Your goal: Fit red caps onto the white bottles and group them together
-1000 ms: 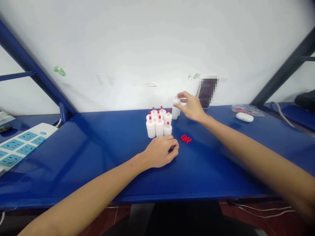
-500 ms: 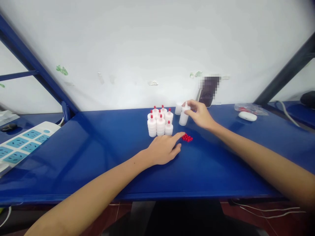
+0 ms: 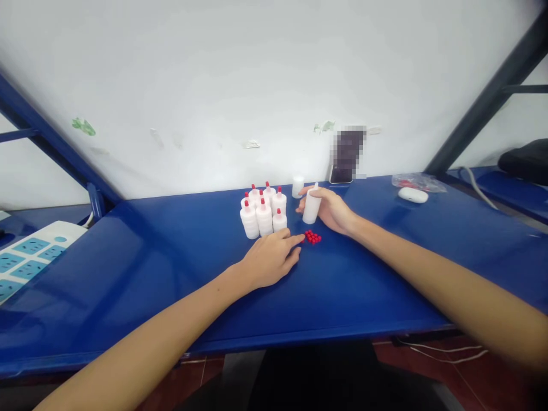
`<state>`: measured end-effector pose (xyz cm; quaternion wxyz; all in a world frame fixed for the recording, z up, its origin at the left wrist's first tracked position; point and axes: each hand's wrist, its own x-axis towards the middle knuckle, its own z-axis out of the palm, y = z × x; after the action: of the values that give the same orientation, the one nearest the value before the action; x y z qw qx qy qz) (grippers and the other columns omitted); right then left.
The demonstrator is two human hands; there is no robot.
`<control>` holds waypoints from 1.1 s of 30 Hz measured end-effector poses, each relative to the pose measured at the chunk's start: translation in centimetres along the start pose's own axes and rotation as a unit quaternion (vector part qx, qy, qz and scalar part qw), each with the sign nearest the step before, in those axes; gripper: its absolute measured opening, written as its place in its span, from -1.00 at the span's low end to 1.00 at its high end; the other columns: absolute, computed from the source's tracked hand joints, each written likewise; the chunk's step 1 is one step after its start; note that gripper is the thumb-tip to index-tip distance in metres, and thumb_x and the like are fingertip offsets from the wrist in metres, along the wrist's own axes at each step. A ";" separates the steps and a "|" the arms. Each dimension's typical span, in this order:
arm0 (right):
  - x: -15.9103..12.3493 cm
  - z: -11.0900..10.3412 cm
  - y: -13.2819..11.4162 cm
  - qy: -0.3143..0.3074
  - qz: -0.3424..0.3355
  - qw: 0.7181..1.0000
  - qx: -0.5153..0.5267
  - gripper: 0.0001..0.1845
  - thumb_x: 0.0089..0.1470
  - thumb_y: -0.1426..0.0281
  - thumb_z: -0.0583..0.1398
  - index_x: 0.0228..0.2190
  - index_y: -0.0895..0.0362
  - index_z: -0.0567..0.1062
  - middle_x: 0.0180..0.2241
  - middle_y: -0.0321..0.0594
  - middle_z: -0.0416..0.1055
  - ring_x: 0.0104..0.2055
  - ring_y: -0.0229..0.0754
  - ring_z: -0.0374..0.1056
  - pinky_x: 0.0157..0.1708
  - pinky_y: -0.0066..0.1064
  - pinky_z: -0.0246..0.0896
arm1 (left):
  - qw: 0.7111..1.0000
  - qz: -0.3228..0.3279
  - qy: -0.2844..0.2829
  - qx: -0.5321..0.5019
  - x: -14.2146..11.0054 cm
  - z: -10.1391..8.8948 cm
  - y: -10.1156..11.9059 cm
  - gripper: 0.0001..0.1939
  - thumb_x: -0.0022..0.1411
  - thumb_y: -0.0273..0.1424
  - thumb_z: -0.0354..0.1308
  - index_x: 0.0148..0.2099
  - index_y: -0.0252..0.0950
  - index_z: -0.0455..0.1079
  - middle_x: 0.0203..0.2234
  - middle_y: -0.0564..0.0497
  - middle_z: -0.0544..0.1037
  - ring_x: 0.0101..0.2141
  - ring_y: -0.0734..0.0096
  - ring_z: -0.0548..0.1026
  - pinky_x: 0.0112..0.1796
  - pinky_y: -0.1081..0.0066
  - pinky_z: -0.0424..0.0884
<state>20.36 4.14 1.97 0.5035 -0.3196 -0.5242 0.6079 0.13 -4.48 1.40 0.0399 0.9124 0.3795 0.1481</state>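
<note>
My right hand (image 3: 331,209) grips a small white bottle (image 3: 311,206) that has no red cap, holding it upright just above the blue table (image 3: 171,268). My left hand (image 3: 269,260) lies on the table with its fingers stretched toward a small pile of red caps (image 3: 312,237), the fingertips touching the pile's left edge. A cluster of several white bottles with red caps (image 3: 262,211) stands just behind my left hand. One more uncapped white bottle (image 3: 298,186) stands behind the cluster, near the wall.
A phone (image 3: 343,165) leans against the white wall. A white earbud case (image 3: 412,194) and a clear plastic bag (image 3: 417,182) lie at the right. A white power strip (image 3: 25,262) sits at the far left. Blue shelf struts rise on both sides.
My right hand lifted an uncapped bottle from the back and brought it down and forward beside the red caps. My left hand uncurled and reached to the caps.
</note>
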 end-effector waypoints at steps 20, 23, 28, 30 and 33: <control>-1.7 -0.4 -1.5 -0.070 -0.149 0.843 -0.512 -0.82 0.04 0.32 0.11 -0.49 0.14 0.42 -0.58 -0.33 0.39 -0.52 -0.26 0.25 -0.45 -0.44 0.06 | 0.989 0.062 0.090 -0.096 0.0 0.5 -0.5 -0.86 0.34 -0.48 0.12 -0.15 -0.31 0.51 -0.30 -0.01 0.63 -0.37 0.43 0.55 -0.28 0.42 0.49; -2.1 -0.1 -1.6 -0.081 -0.151 0.795 -0.581 -0.85 0.04 0.33 0.12 -0.43 0.14 0.44 -0.53 -0.31 0.41 -0.49 -0.25 0.26 -0.43 -0.43 0.02 | 0.975 0.036 0.170 -0.136 0.1 0.5 -0.3 -0.90 0.31 -0.47 0.16 -0.15 -0.29 0.49 -0.39 0.06 0.58 -0.50 0.55 0.45 -0.38 0.50 0.43; -3.1 1.1 -2.2 -0.104 -0.154 0.728 -0.660 -0.81 0.02 0.26 0.14 -0.50 0.11 0.41 -0.60 -0.28 0.38 -0.55 -0.23 0.24 -0.50 -0.41 -0.09 | 0.931 -0.003 0.313 -0.188 0.1 0.1 0.1 -0.93 0.31 -0.44 0.17 -0.17 -0.28 0.48 -0.43 0.08 0.52 -0.53 0.61 0.37 -0.49 0.55 0.34; -3.5 1.7 -2.4 -0.106 -0.164 0.712 -0.675 -0.80 0.01 0.24 0.14 -0.50 0.11 0.41 -0.60 -0.26 0.38 -0.55 -0.22 0.24 -0.52 -0.40 -0.13 | 0.922 0.000 0.330 -0.203 0.1 -0.1 0.2 -0.93 0.31 -0.44 0.17 -0.17 -0.28 0.47 -0.40 0.06 0.53 -0.50 0.61 0.38 -0.48 0.55 0.34; -3.8 2.1 -2.4 -0.106 -0.170 0.696 -0.690 -0.78 0.02 0.22 0.14 -0.49 0.11 0.43 -0.58 -0.24 0.40 -0.54 -0.20 0.24 -0.52 -0.39 -0.16 | 0.918 0.008 0.333 -0.213 0.0 -0.1 0.2 -0.93 0.32 -0.44 0.17 -0.16 -0.29 0.47 -0.38 0.05 0.53 -0.48 0.61 0.39 -0.47 0.55 0.36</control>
<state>20.18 -0.29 4.32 0.1775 -0.4158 -0.8919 0.0094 0.28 -4.60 1.52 0.1037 0.7831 0.3233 0.5210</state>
